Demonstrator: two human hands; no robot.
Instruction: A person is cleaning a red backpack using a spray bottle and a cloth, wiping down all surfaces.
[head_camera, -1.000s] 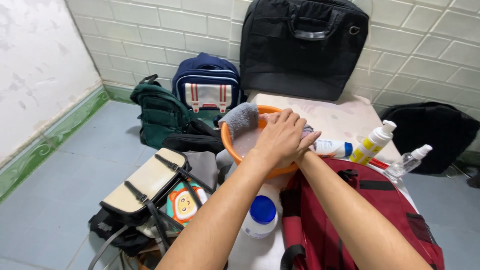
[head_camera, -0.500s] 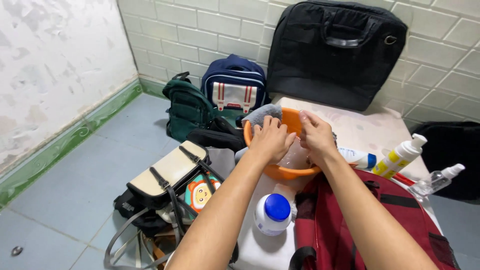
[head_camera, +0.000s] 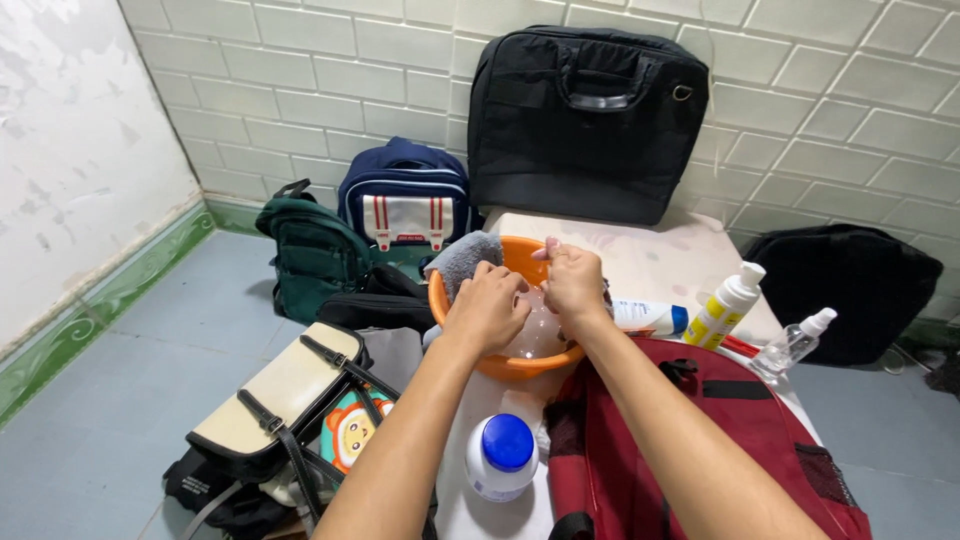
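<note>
I see bright, even light with soft shadows. The picture is sharp throughout; the wall tiles (head_camera: 300, 60) bow slightly at the edges from the wide lens.

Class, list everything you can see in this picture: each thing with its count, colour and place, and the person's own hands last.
Basin: 1, orange, on the table, holding water.
Cloth: 1, grey, draped over the basin's left rim.
Backpack: 1, red, on the table, nearest the camera.
Jar: 1, white with blue lid, left of the red backpack.
Pump bottle: 1, yellow and white, right of the basin.
Spray bottle: 1, clear, table's right edge.
Laptop bag: 1, black, against the tiled wall.
School bag: 1, navy, floor.
Green bag: 1, floor.
Cream satchel: 1, floor pile.
Left hand: over the basin.
Right hand: over the basin.
</note>
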